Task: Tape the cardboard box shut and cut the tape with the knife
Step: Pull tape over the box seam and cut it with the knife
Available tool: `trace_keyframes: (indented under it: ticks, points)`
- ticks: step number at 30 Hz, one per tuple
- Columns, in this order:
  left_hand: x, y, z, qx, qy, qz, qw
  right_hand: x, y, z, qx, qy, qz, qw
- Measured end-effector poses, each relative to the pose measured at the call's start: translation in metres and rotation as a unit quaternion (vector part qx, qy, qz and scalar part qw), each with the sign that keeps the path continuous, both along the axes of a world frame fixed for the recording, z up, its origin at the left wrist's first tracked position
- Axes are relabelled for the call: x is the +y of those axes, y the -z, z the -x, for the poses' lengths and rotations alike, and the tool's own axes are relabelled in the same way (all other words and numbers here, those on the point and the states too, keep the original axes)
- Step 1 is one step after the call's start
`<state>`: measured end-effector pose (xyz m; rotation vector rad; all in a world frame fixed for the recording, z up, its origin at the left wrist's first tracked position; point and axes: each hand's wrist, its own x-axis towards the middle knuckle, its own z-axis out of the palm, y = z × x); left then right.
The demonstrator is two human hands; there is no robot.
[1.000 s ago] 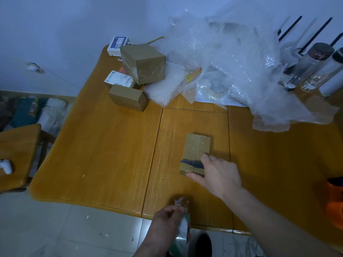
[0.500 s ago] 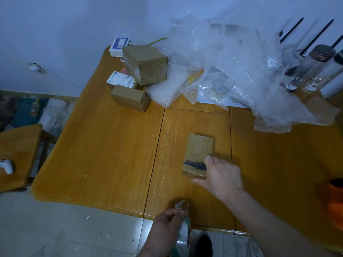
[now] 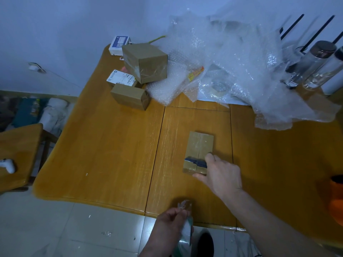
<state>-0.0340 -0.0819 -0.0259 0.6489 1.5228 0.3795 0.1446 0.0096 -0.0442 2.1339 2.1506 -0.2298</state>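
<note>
Our right hand (image 3: 220, 176) is out over the worktop (image 3: 111, 145), fingers curled round the dark knife (image 3: 194, 161), blade lying flat across the near end of the cardboard box (image 3: 199, 150). The box sits flat on the middle panel of the worktop, flaps down, a seam running along its top; a clear film glints over it, though we can't say how far the tape reaches. Down at the near edge, our left hand (image 3: 171, 227) pinches the tape roll (image 3: 185, 238), a crumpled clear end sticking up above the fingers; the roll is blurred and partly hidden behind the hand.

Further out, at the far left, we see a closed brown box (image 3: 146, 62) resting tilted on a labelled carton (image 3: 120, 78), with a second small brown box (image 3: 130, 96) in front and a white box (image 3: 118, 44) by the wall. Whatever is in any of them, we cannot tell. A big heap of bubble wrap (image 3: 232, 62) covers the far right, with something round dimly showing beneath. Clear bottles (image 3: 313, 62) stand at the right edge, partly cut off, and an orange thing (image 3: 336, 199) is clipped by the frame.
</note>
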Motion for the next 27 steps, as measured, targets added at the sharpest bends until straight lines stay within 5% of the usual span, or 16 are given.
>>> trace_keyframes:
  ticks: [23, 27]
  points:
    - [-0.002, -0.025, -0.015, 0.012, -0.023, -0.005, 1.0, -0.004, -0.001, -0.004, 0.032, -0.024, 0.005, 0.999]
    - [-0.002, -0.036, -0.017, 0.019, -0.008, -0.019, 1.0, -0.014, -0.017, -0.018, 0.114, -0.013, 0.013, 0.993]
